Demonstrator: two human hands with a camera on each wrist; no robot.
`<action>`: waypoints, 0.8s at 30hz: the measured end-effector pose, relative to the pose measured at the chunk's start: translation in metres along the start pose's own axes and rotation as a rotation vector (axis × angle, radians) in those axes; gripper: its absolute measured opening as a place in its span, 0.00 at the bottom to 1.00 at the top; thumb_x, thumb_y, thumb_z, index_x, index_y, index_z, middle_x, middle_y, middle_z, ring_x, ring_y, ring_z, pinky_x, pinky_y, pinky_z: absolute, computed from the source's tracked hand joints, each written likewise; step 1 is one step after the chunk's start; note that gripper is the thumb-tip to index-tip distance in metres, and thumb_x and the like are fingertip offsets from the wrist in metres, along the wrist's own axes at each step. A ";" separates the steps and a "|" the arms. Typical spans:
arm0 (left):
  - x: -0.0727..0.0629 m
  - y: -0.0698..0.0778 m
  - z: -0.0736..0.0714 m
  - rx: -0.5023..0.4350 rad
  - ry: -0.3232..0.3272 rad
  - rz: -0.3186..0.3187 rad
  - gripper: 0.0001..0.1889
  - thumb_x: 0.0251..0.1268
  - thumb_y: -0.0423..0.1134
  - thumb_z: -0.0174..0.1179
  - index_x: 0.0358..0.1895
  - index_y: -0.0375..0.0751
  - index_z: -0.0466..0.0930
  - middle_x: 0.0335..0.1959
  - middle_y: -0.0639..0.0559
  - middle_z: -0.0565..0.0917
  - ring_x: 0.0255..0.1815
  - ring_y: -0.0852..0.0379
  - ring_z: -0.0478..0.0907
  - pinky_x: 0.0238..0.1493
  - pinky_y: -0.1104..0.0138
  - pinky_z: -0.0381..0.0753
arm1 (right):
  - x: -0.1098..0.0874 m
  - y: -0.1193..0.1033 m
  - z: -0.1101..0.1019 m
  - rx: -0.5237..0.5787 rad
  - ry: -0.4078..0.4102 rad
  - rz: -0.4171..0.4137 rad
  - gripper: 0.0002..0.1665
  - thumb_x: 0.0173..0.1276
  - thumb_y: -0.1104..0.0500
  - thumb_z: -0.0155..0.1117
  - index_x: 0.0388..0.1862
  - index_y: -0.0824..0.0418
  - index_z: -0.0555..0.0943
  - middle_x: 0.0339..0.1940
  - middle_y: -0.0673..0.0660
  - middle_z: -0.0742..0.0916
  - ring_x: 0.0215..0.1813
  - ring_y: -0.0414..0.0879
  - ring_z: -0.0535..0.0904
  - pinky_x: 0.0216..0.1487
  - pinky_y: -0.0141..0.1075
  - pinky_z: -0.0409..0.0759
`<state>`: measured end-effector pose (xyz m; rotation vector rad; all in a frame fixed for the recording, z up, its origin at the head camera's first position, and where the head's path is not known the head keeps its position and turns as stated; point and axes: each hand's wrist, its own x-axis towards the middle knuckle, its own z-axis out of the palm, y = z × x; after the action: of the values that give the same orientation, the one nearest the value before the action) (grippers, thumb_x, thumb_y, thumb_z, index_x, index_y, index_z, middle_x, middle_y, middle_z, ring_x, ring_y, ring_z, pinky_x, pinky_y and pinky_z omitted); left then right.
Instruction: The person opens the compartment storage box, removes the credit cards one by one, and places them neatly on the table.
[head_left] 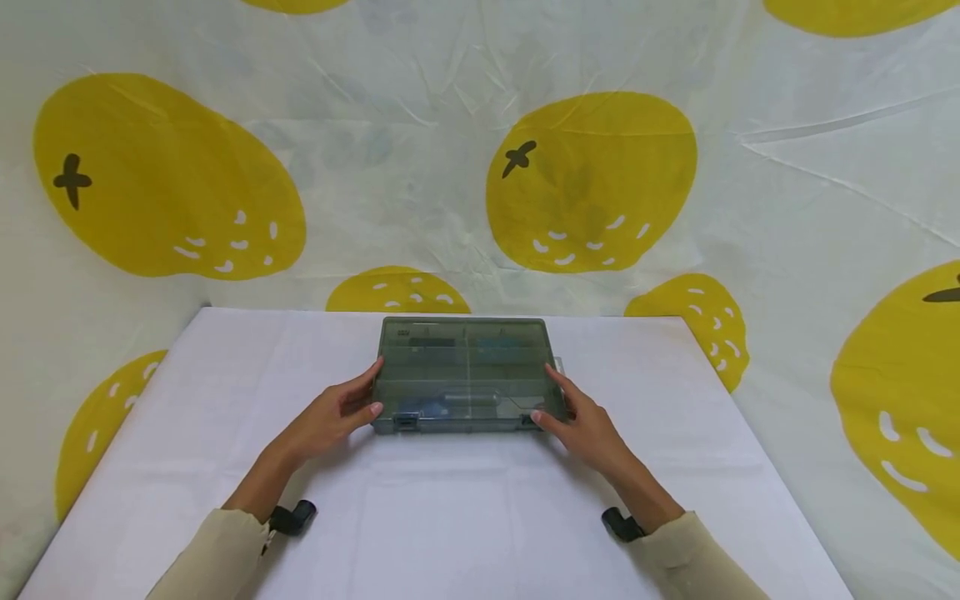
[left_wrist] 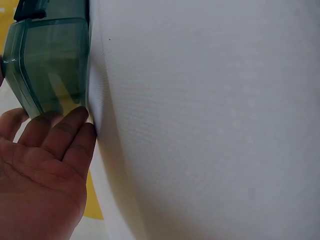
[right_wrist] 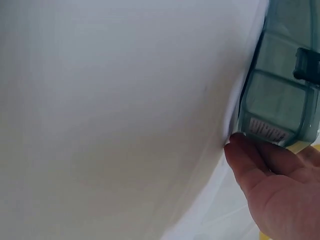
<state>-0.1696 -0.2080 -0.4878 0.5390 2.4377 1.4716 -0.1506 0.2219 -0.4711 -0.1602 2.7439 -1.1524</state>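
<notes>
A flat, see-through grey-green plastic storage box lies on the white table, its lid down and two dark latches along the front. Divided compartments show through the lid, with a dark item, bluish items and a thin curved piece inside, too blurred to name. My left hand grips the box's left end, its thumb at the front corner. At the opposite end my right hand holds on, with its thumb by the right latch. Both wrist views show fingers against the end walls; a printed label sits on the right one.
The white-covered table stretches in front of the box and to both sides. Behind it hangs a pale cloth printed with large yellow fruit. A small pale piece shows at the box's right edge. Dark wrist cameras sit at both sleeves.
</notes>
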 end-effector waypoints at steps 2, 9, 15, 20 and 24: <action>0.000 0.000 0.000 -0.007 0.000 0.010 0.41 0.81 0.41 0.62 0.88 0.45 0.49 0.89 0.42 0.52 0.83 0.32 0.64 0.78 0.43 0.67 | 0.002 0.001 0.001 0.031 -0.001 -0.001 0.50 0.76 0.42 0.70 0.89 0.41 0.55 0.87 0.65 0.65 0.80 0.69 0.71 0.75 0.63 0.76; 0.001 -0.002 0.001 -0.015 -0.001 0.021 0.41 0.81 0.39 0.61 0.87 0.43 0.48 0.89 0.42 0.51 0.82 0.31 0.64 0.78 0.43 0.67 | 0.003 0.003 0.001 0.102 -0.010 0.012 0.53 0.74 0.47 0.74 0.89 0.41 0.56 0.87 0.61 0.65 0.80 0.65 0.72 0.75 0.59 0.78; 0.000 -0.003 0.000 -0.024 0.002 0.031 0.41 0.80 0.38 0.62 0.87 0.42 0.49 0.88 0.41 0.52 0.81 0.30 0.66 0.77 0.44 0.68 | 0.003 0.005 0.001 0.102 -0.034 -0.008 0.60 0.68 0.50 0.79 0.89 0.40 0.53 0.88 0.59 0.63 0.84 0.63 0.66 0.80 0.57 0.71; 0.000 -0.003 0.001 -0.032 -0.005 0.041 0.41 0.80 0.37 0.61 0.87 0.41 0.48 0.89 0.41 0.51 0.81 0.29 0.65 0.77 0.44 0.67 | 0.001 0.006 0.000 0.089 -0.043 -0.035 0.63 0.66 0.50 0.81 0.90 0.41 0.52 0.89 0.60 0.61 0.85 0.62 0.62 0.82 0.57 0.68; 0.001 -0.003 0.001 -0.030 -0.007 0.033 0.41 0.81 0.37 0.61 0.87 0.41 0.48 0.89 0.41 0.51 0.81 0.30 0.65 0.77 0.44 0.67 | -0.001 0.005 0.002 -0.009 -0.010 -0.033 0.65 0.63 0.50 0.83 0.90 0.40 0.52 0.87 0.62 0.64 0.83 0.63 0.66 0.80 0.60 0.70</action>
<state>-0.1705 -0.2076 -0.4909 0.5797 2.4088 1.5145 -0.1500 0.2246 -0.4759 -0.2124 2.7482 -1.1451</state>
